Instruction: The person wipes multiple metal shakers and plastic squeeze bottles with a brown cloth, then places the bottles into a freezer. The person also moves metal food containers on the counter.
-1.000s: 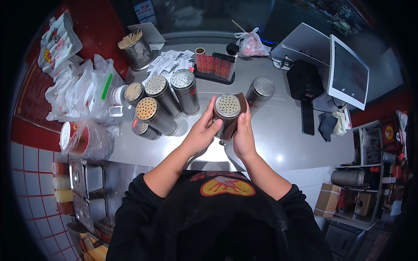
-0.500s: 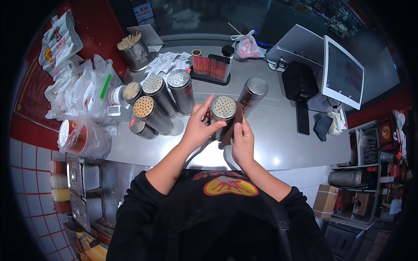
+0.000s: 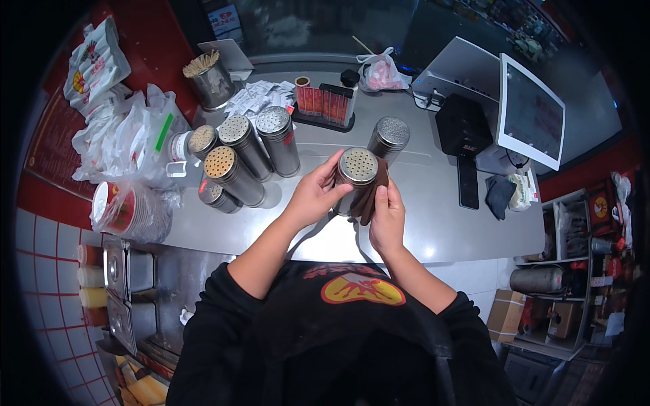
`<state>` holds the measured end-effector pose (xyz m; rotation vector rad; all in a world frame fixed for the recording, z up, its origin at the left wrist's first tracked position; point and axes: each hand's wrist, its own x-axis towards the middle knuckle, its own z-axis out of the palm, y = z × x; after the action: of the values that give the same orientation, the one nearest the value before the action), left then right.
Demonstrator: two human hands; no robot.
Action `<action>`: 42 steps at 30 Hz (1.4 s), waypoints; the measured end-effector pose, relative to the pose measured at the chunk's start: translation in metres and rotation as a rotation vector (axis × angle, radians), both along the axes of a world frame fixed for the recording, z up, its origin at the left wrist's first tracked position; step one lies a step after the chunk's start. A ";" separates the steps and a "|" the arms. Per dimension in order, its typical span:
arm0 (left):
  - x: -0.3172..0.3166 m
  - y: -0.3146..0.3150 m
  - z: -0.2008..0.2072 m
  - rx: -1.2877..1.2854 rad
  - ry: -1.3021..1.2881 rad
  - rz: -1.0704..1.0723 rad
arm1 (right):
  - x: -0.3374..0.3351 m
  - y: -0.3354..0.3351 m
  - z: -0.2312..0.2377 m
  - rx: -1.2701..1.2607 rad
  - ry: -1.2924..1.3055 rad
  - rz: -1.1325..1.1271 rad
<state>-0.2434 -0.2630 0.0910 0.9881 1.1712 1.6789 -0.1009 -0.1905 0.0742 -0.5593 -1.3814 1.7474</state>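
A metal shaker (image 3: 357,166) with a perforated lid stands upright between my hands above the grey counter. My left hand (image 3: 318,193) wraps round its left side, thumb at the front below the lid. In my right hand (image 3: 388,213) is a brown cloth (image 3: 369,201), pressed against the shaker's right side. Just behind stands another metal shaker (image 3: 391,137). To the left is a group of several more, among them a tall shaker (image 3: 277,141) and one with an orange-stained lid (image 3: 231,174). The base of the held shaker is partly hidden by my hands and the cloth.
The counter (image 3: 433,237) holds a tub of wooden sticks (image 3: 210,84), a pile of paper packets (image 3: 259,98) and a black card holder (image 3: 325,108). On the right are a screen (image 3: 533,111), a black box (image 3: 464,125) and a phone (image 3: 468,183). Wrapped cups (image 3: 139,213) stand at left.
The held shaker has shifted slightly right, with both hands following. My left index finger, stretched up before, now curls round the shaker. The cloth has moved along the shaker's right side.
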 end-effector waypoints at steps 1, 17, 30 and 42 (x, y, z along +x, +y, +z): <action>0.000 0.000 0.000 -0.005 0.029 -0.016 | 0.001 0.001 -0.001 0.007 -0.011 -0.002; -0.010 0.025 -0.008 -0.075 0.513 0.224 | 0.033 0.010 -0.002 -0.010 -0.015 0.163; 0.005 0.017 0.006 0.156 -0.487 0.107 | -0.004 0.031 0.037 0.602 -0.064 0.194; 0.006 0.006 0.045 0.400 -0.151 0.370 | -0.018 0.023 0.010 -0.596 0.098 0.456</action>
<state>-0.2371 -0.2574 0.1356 0.8934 0.9785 2.3059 -0.1186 -0.1675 0.0841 -0.4791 -0.9495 2.5498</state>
